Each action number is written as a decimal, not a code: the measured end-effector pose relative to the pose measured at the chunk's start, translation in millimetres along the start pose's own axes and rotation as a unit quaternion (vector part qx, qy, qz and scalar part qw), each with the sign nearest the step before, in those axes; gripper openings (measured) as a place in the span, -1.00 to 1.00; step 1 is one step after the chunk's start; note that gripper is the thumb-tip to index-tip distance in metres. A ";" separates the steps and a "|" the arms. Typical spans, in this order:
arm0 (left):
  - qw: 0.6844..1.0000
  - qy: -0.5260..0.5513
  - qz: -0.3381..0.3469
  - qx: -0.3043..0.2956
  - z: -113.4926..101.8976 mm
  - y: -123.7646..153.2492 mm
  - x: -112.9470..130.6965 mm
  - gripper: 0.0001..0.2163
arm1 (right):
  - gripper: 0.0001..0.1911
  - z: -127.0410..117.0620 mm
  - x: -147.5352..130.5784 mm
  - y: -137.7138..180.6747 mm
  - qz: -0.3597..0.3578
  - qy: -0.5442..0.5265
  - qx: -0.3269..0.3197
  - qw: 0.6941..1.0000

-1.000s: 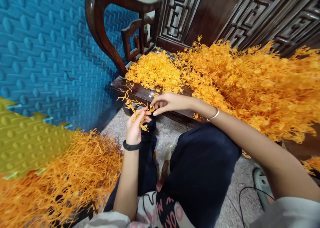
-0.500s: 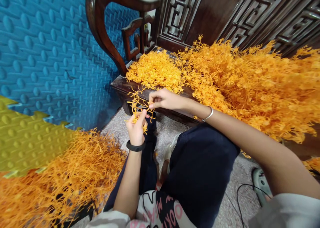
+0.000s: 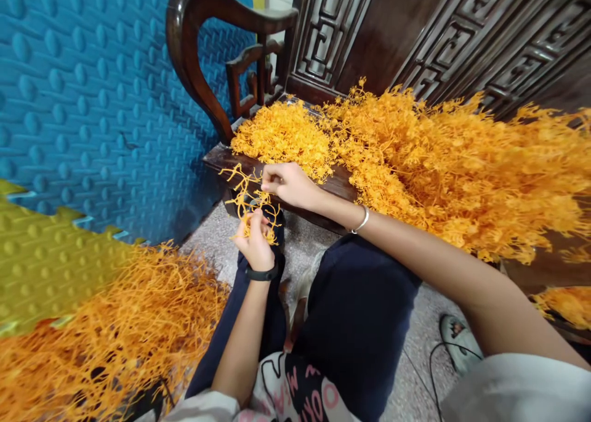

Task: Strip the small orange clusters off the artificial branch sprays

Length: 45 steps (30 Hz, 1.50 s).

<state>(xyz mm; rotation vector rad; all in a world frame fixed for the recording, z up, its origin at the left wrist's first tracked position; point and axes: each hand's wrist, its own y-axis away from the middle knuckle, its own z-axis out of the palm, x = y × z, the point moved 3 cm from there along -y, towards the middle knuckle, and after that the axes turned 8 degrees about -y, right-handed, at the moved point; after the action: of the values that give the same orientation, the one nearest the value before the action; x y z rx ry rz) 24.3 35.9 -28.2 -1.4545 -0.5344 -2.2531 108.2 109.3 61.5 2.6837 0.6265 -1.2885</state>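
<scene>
My left hand (image 3: 255, 240), with a black band at the wrist, is closed around the lower part of a branching orange plastic stem (image 3: 242, 191). Thin curved twigs of it stick up and out past the fingers. At its upper right side is my right hand (image 3: 287, 183), thumb and fingertips pinched together by a twig tip. What sits between those fingertips is too small to make out. Just beyond the hands, a heap of small orange plastic pieces (image 3: 281, 132) lies on the dark wooden bench (image 3: 344, 185).
A large pile of orange branched stems (image 3: 462, 163) spreads along the bench to the right. More bare orange stems (image 3: 138, 311) are heaped low at the left. The bench's curved armrest (image 3: 178, 34) rises beside blue foam matting (image 3: 92, 101). A black cable (image 3: 431, 366) runs near a shoe (image 3: 459, 342).
My right hand has shifted slightly left, still pinched near the stem. My left hand has moved a little right and turned, tilting the stem's twigs.
</scene>
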 end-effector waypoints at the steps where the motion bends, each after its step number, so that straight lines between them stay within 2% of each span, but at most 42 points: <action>1: 1.000 -0.009 -0.001 -0.014 -1.6 -2.8 -0.1 -0.83 | -0.87 1.3 0.4 -0.4 -0.014 -0.001 -0.012 1.000; 3: 0.999 -0.035 -0.004 -0.040 -4.9 -7.4 -0.2 -0.87 | -0.89 3.7 2.0 -0.5 -0.029 -0.015 -0.025 0.999; 6: 0.997 -0.051 0.010 -0.054 -9.1 -10.2 1.1 -0.73 | -0.96 9.4 2.5 0.8 -0.027 -0.066 -0.065 0.995; 9: 0.997 -0.043 0.033 -0.059 -9.3 -8.9 2.7 -0.74 | -0.85 16.0 -0.1 3.2 -0.007 -0.093 -0.144 0.985; 12: 0.998 -0.012 0.024 -0.064 -7.2 -6.9 1.9 -0.78 | -0.83 15.8 -1.1 3.5 0.006 -0.072 -0.161 0.984; 19: 0.991 0.095 -0.011 -0.094 1.0 5.4 8.4 -0.81 | -0.81 0.5 6.6 0.4 -0.007 -0.119 -0.110 0.987; 26: 0.980 0.118 -0.065 -0.146 11.7 12.8 11.3 -0.78 | -0.76 -0.2 6.8 -0.5 0.022 -0.113 -0.047 0.992; 27: 0.979 0.121 -0.065 -0.149 11.1 12.7 11.6 -0.78 | -0.75 -4.4 7.7 -2.6 0.029 -0.104 -0.022 0.994; 29: 0.981 0.129 -0.049 -0.135 5.9 11.0 14.7 -0.80 | -0.75 -23.5 14.6 -7.2 0.040 -0.080 0.071 0.993; 32: 0.988 0.129 0.000 -0.090 -9.2 1.9 24.8 -0.84 | -0.80 -69.6 39.6 -7.8 0.049 -0.044 0.251 0.966; 34: 0.989 0.115 0.018 -0.089 -17.6 -7.8 30.4 -0.86 | -0.86 -94.7 63.2 -3.6 0.075 -0.037 0.307 0.948; 36: 0.989 0.099 0.016 -0.113 -21.5 -17.2 31.7 -0.84 | -0.90 -108.2 83.6 1.1 0.098 -0.021 0.317 0.943; 38: 0.985 0.094 -0.007 -0.144 -21.0 -23.2 28.4 -0.79 | -0.88 -111.1 95.4 4.9 0.109 0.016 0.306 0.946; 41: 0.976 0.106 -0.048 -0.182 -15.1 -24.0 21.0 -0.71 | -0.86 -105.8 101.3 8.6 0.129 0.075 0.270 0.951; 45: 0.969 0.104 -0.079 -0.212 -6.6 -18.0 16.1 -0.65 | -0.74 -102.6 102.9 14.4 0.154 0.084 0.241 0.954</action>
<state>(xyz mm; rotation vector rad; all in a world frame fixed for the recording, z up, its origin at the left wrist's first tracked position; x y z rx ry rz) 3.7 45.6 -17.8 -1.3740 -0.1051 -2.7309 245.8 155.9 46.8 3.1285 -0.1272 -1.2649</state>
